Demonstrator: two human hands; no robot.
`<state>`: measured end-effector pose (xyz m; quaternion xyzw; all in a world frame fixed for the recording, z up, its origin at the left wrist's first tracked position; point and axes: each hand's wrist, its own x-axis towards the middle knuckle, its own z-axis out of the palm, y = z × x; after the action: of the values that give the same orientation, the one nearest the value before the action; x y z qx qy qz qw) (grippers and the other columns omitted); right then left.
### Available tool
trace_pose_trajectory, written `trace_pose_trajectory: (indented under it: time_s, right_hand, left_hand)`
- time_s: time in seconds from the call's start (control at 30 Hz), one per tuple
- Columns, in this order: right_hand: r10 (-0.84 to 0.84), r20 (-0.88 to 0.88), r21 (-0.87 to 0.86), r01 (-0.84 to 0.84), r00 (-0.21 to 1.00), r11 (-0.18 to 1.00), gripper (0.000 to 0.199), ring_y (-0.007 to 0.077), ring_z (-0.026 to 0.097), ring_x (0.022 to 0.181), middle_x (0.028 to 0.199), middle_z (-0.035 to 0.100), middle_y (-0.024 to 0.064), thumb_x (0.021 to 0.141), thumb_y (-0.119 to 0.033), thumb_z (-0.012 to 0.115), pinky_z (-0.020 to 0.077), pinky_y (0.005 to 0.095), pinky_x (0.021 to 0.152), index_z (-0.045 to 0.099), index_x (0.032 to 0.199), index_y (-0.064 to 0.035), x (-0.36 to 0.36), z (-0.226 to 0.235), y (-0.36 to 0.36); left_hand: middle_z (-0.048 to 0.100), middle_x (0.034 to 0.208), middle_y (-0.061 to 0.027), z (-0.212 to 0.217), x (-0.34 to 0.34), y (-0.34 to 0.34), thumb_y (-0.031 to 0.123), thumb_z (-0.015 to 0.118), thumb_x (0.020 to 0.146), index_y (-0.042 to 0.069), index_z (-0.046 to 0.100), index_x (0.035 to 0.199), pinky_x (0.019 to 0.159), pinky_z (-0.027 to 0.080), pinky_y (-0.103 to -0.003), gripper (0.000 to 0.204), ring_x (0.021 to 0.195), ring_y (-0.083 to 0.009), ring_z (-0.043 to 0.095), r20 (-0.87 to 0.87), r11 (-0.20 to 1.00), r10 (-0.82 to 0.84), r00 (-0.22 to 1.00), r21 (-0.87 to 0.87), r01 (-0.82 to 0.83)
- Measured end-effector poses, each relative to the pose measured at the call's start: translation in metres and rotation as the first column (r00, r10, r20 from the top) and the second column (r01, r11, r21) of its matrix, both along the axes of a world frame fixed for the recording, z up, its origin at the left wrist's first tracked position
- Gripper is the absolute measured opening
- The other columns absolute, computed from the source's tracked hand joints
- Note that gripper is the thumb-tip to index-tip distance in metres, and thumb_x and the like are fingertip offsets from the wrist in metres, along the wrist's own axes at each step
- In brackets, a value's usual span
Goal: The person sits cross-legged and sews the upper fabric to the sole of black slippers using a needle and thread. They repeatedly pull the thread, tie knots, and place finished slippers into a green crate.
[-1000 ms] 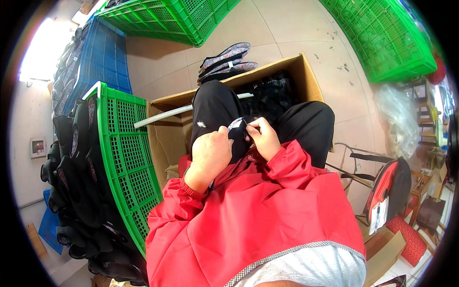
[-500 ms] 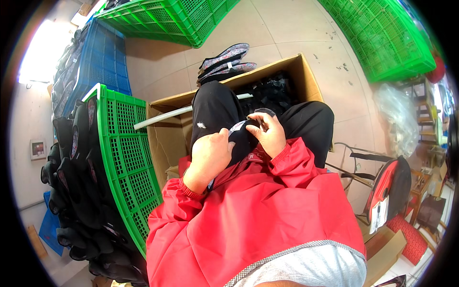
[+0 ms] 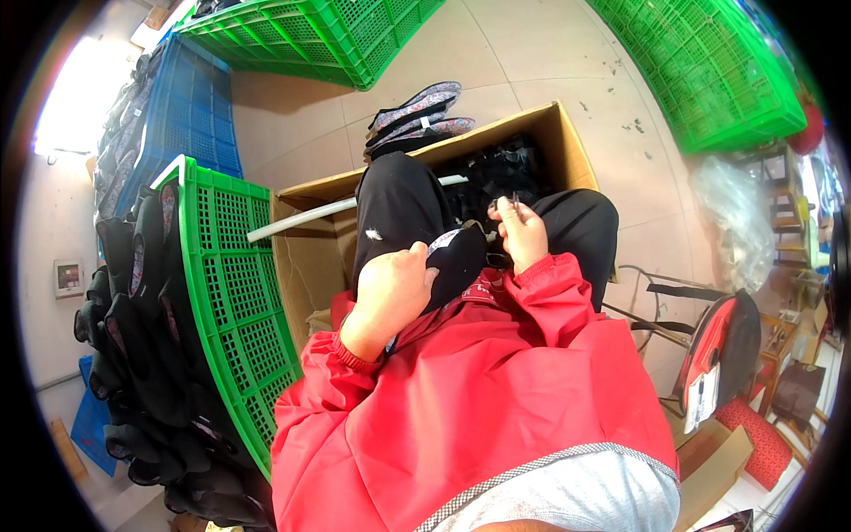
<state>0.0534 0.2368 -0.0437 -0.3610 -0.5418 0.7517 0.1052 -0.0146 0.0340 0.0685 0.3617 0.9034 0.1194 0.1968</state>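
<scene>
Left hand [image 3: 390, 288] grips black shoe [image 3: 456, 257]; right hand [image 3: 523, 232] pinches something too small to tell

shoe workshop floor, probably, green crates [image 3: 239, 293] (one holding black shoes [image 3: 133, 355]), cardboard box [image 3: 567, 146] of parts

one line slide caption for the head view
Left hand holds a dark shoe; right hand pinches something small above it.

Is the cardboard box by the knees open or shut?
Open. The cardboard box has no flaps over its top, and dark items show inside it, beyond the right hand.
</scene>
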Motion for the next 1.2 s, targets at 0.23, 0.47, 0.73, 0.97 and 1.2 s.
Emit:
trace_pose_trajectory:
  time_s: [0.23, 0.47, 0.73, 0.97, 1.2]
  right_hand:
    - [-0.161, -0.187, 0.2, 0.198, 0.969, 0.96, 0.029, 0.0042, 0.051, 0.063, 0.07, 0.06, -0.0029, 0.092, -0.035, 0.068, 0.0405, 0.0211, 0.059, 0.069, 0.086, -0.0066, -0.003, -0.029, 0.01]
    - [0.129, 0.051, -0.075, -0.125, 0.99, 0.989, 0.023, 0.0071, 0.055, 0.068, 0.074, 0.062, -0.0006, 0.093, -0.028, 0.067, 0.0441, 0.0227, 0.064, 0.069, 0.088, -0.0058, 0.016, -0.023, 0.02]
    - [0.549, 0.116, 0.029, -0.555, 0.828, 0.831, 0.048, 0.0172, 0.068, 0.057, 0.092, 0.069, 0.0081, 0.101, -0.045, 0.05, 0.0542, 0.0317, 0.058, 0.063, 0.12, -0.0036, 0.018, -0.008, 0.007]
    - [0.61, 0.056, -0.168, -0.595, 0.79, 0.786, 0.048, 0.0143, 0.061, 0.05, 0.073, 0.069, 0.0051, 0.101, -0.053, 0.044, 0.0426, 0.023, 0.04, 0.065, 0.107, -0.0105, 0.025, 0.004, 0.021]
    - [0.494, -0.272, -0.45, -0.563, 0.826, 0.693, 0.053, 0.0176, 0.066, 0.06, 0.091, 0.068, 0.0103, 0.098, -0.059, 0.046, 0.0324, 0.0211, 0.036, 0.061, 0.117, -0.0123, 0.02, -0.003, 0.014]
  left_hand:
    - [0.065, 0.076, -0.0203, -0.001, -0.001, -0.001, 0.023, 0.068, 0.086, 0.001, 0.057, 0.093, 0.067, 0.051, -0.048, 0.026, 0.075, -0.0401, 0.065, 0.013, 1.0, -0.003, 1.0, 0.008, 0.002]
    - [0.065, 0.076, -0.0207, 0.003, -0.001, -0.002, 0.025, 0.067, 0.087, 0.002, 0.057, 0.094, 0.066, 0.05, -0.049, 0.025, 0.074, -0.0405, 0.064, 0.009, 1.0, 0.007, 1.0, 0.002, -0.007]
    - [0.067, 0.083, -0.022, 0.005, 0.004, -0.003, 0.032, 0.064, 0.086, 0.007, 0.062, 0.105, 0.071, 0.05, -0.05, 0.032, 0.082, -0.0404, 0.065, -0.006, 0.999, 0.014, 1.0, -0.045, -0.014]
    - [0.068, 0.084, -0.0139, 0.039, 0.025, 0.01, 0.019, 0.071, 0.08, 0.007, 0.066, 0.115, 0.069, 0.051, -0.041, 0.037, 0.076, -0.0337, 0.066, -0.198, 0.993, -0.086, 0.976, 0.059, 0.1]
    - [0.065, 0.102, -0.0089, 0.049, 0.02, 0.024, 0.004, 0.064, 0.075, 0.012, 0.072, 0.107, 0.093, 0.044, -0.043, 0.034, 0.097, -0.0298, 0.061, -0.565, 0.917, -0.159, 0.81, 0.22, 0.334]
